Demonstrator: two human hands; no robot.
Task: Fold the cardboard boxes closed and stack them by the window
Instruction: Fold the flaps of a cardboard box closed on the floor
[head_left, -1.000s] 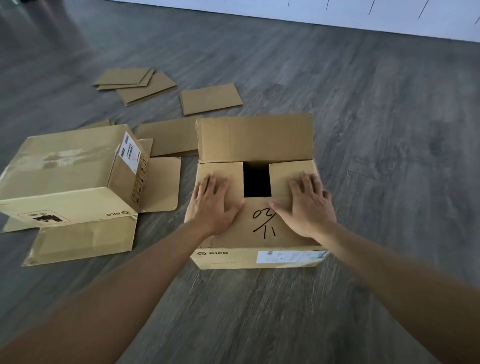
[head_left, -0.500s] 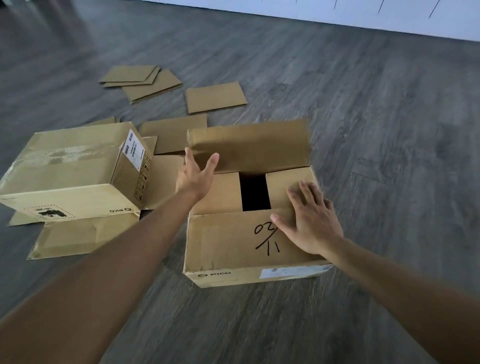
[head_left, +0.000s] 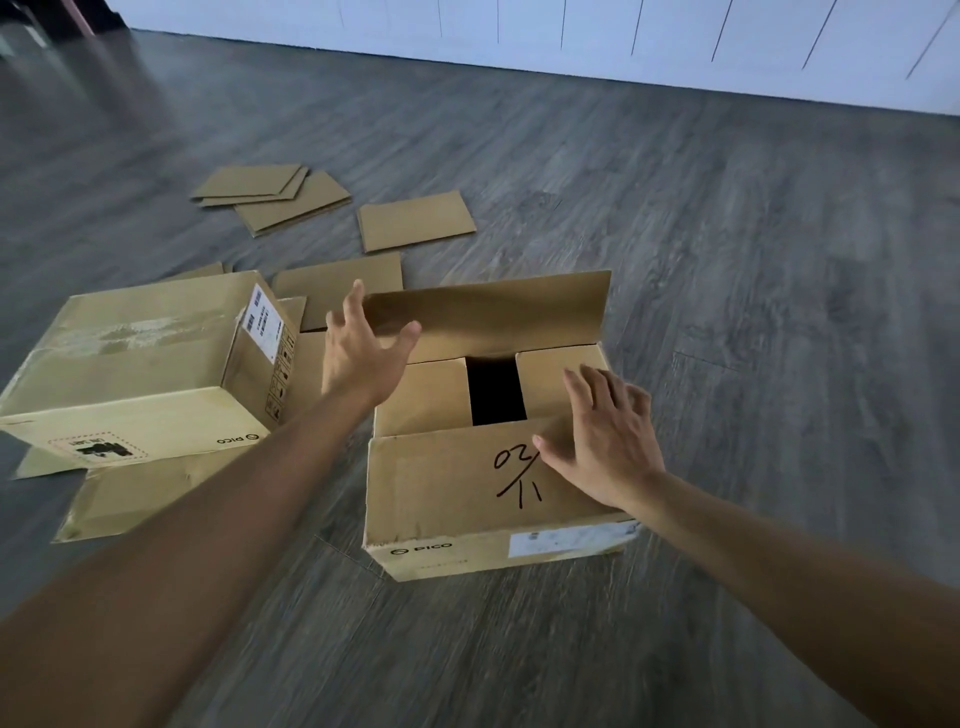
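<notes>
A brown cardboard box marked "02/11" sits on the floor in front of me. Its near flap and two side flaps lie folded down, with a dark gap between the side flaps. The far flap stands tilted up. My left hand is at the far flap's left corner, thumb and fingers spread around its edge. My right hand rests flat on the near flap and the right side flap, pressing them down. A second box lies on its side to the left, its flaps spread on the floor.
Several loose flat cardboard sheets lie scattered on the grey wood floor beyond the boxes. A white wall runs along the far side. More floor stretches to the right of the box.
My left hand lifted off the left side flap and reached to the far flap's left corner. The far flap has tipped forward. My right hand stayed pressed on the box top.
</notes>
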